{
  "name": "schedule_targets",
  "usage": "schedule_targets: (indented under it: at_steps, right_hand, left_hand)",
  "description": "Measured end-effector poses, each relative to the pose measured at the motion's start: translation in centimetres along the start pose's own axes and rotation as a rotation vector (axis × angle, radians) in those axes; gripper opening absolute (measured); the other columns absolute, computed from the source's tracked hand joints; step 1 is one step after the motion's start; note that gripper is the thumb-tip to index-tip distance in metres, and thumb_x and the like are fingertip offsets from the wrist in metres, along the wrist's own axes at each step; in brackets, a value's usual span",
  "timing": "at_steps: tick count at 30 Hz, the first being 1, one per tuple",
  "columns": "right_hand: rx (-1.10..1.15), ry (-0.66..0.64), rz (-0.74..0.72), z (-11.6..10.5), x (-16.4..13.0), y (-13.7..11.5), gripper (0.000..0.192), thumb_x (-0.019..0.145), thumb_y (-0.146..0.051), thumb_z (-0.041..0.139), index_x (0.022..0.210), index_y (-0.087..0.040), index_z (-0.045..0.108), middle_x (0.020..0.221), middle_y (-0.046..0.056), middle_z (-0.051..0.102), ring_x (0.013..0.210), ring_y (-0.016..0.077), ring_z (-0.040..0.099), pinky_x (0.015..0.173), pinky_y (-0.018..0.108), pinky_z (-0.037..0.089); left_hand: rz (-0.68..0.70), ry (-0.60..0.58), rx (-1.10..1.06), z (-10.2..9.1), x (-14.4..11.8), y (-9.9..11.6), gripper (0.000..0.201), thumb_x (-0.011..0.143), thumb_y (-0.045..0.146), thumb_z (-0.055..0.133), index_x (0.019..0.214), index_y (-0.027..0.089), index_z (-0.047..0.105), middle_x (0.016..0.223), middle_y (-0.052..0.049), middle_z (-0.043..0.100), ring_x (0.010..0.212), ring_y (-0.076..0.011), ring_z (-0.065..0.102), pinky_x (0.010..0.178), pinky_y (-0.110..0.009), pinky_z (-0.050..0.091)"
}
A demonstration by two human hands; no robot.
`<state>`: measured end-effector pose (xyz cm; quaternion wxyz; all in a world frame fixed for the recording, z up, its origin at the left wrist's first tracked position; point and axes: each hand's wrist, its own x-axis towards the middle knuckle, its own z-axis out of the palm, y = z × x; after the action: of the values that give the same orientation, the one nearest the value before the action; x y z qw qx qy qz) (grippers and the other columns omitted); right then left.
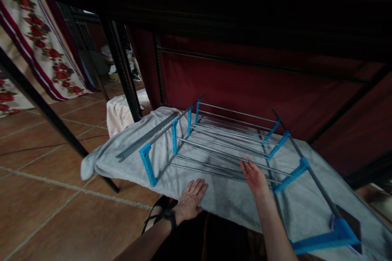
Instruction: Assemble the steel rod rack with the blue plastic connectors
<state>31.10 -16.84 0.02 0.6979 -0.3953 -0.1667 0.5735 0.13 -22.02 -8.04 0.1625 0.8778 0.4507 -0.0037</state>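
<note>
A rack frame of grey metal tubes and blue plastic connectors (174, 136) lies on a grey cloth (220, 200). Thin metal rods (211, 153) run across it between its two sides, some slanted over one another. My right hand (254, 177) reaches in from the front, thumb and fingertips closed on one rod around the middle of its length. Palm down, my left hand (191, 200) rests on the cloth's front edge with fingers spread, holding nothing. A dark strap circles my left wrist.
A bundle of loose grey tubes (147, 136) lies left of the frame. A dark flat object (349, 226) sits under the blue corner piece (339, 236) at right. Black metal posts (122, 73) and a dark overhead surface surround the cloth, with a red panel (232, 81) behind.
</note>
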Motion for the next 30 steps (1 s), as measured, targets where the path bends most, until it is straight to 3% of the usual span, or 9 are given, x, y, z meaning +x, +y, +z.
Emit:
schedule_targets:
  at_steps: [5, 8, 10, 12, 15, 17, 20, 22, 30]
  right_hand:
    - [-0.004, 0.0, 0.02, 0.1, 0.1, 0.2, 0.013, 0.078, -0.023, 0.073, 0.09, -0.022, 0.075, 0.082, -0.002, 0.077, 0.089, 0.0117, 0.073, 0.104, 0.03, 0.055]
    - [-0.04, -0.013, 0.011, 0.1, 0.3, 0.6, 0.013, 0.079, -0.023, 0.073, 0.091, -0.024, 0.076, 0.084, -0.003, 0.076, 0.089, 0.0109, 0.073, 0.104, 0.029, 0.055]
    - [-0.053, -0.03, 0.009, 0.1, 0.4, 0.9, 0.015, 0.078, -0.023, 0.074, 0.093, -0.024, 0.076, 0.085, -0.002, 0.076, 0.088, 0.0106, 0.072, 0.102, 0.027, 0.056]
    - [-0.05, -0.041, 0.017, 0.2, 0.6, 1.3, 0.018, 0.076, -0.023, 0.076, 0.094, -0.023, 0.076, 0.086, -0.002, 0.075, 0.087, 0.0103, 0.072, 0.098, 0.025, 0.057]
    - [-0.032, -0.034, 0.015, 0.2, 0.9, 1.6, 0.019, 0.073, -0.021, 0.078, 0.092, -0.022, 0.077, 0.084, -0.002, 0.075, 0.084, 0.0099, 0.072, 0.092, 0.022, 0.059]
    - [-0.017, -0.022, -0.011, 0.2, 1.2, 1.8, 0.018, 0.071, -0.02, 0.081, 0.088, -0.022, 0.077, 0.084, -0.002, 0.076, 0.083, 0.01, 0.072, 0.09, 0.022, 0.06]
    - [-0.005, 0.002, -0.052, 0.1, 1.5, 2.0, 0.017, 0.067, -0.022, 0.087, 0.081, -0.021, 0.076, 0.087, -0.002, 0.077, 0.083, 0.0104, 0.072, 0.09, 0.023, 0.061]
    - [-0.01, 0.011, -0.066, -0.1, 1.5, 2.1, 0.019, 0.065, -0.024, 0.09, 0.077, -0.02, 0.075, 0.09, -0.001, 0.078, 0.084, 0.0107, 0.073, 0.091, 0.024, 0.061]
    - [-0.011, 0.033, -0.14, -0.5, 1.0, 2.0, 0.023, 0.063, -0.025, 0.093, 0.079, -0.023, 0.077, 0.093, -0.003, 0.078, 0.087, 0.0103, 0.072, 0.089, 0.023, 0.062]
  left_hand:
    - [0.015, 0.04, -0.143, -0.5, -0.3, 0.0, 0.098, 0.072, 0.037, 0.074, 0.16, 0.019, 0.033, 0.169, -0.017, 0.022, 0.158, -0.0328, 0.017, 0.126, -0.057, 0.011]
    - [0.072, 0.164, -0.409, -0.4, -0.6, -1.5, 0.067, 0.083, 0.043, 0.069, 0.146, 0.024, 0.055, 0.16, -0.014, 0.044, 0.15, -0.0303, 0.037, 0.124, -0.053, 0.025]
    - [0.008, 0.386, -0.637, -0.7, -0.7, -3.4, 0.045, 0.091, 0.043, 0.059, 0.131, 0.024, 0.067, 0.144, -0.012, 0.062, 0.136, -0.0272, 0.055, 0.117, -0.049, 0.039]
    - [-0.191, 0.721, -0.792, -1.9, -0.3, -5.8, 0.036, 0.093, 0.039, 0.053, 0.12, 0.022, 0.07, 0.126, -0.012, 0.071, 0.12, -0.0264, 0.065, 0.107, -0.048, 0.049]
    - [-0.516, 1.159, -0.825, -5.5, 1.1, -9.4, 0.032, 0.089, 0.028, 0.053, 0.117, 0.018, 0.066, 0.119, -0.014, 0.07, 0.113, -0.0273, 0.066, 0.102, -0.049, 0.052]
    - [-0.597, 1.275, -0.824, -8.5, 2.9, -11.3, 0.041, 0.085, 0.021, 0.056, 0.126, 0.017, 0.06, 0.13, -0.017, 0.064, 0.122, -0.0286, 0.062, 0.105, -0.048, 0.05]
    - [-0.551, 1.264, -0.855, -12.2, 5.9, -12.9, 0.05, 0.08, 0.017, 0.06, 0.13, 0.016, 0.056, 0.136, -0.017, 0.061, 0.129, -0.0298, 0.058, 0.112, -0.049, 0.045]
    - [-0.477, 1.228, -0.862, -13.6, 7.5, -13.4, 0.048, 0.079, 0.016, 0.062, 0.127, 0.017, 0.058, 0.13, -0.014, 0.065, 0.126, -0.0278, 0.059, 0.113, -0.046, 0.044]
    - [-0.408, 1.23, -0.801, -13.7, 8.3, -13.7, 0.021, 0.085, 0.024, 0.057, 0.105, 0.018, 0.062, 0.103, -0.011, 0.07, 0.103, -0.0277, 0.065, 0.102, -0.047, 0.05]
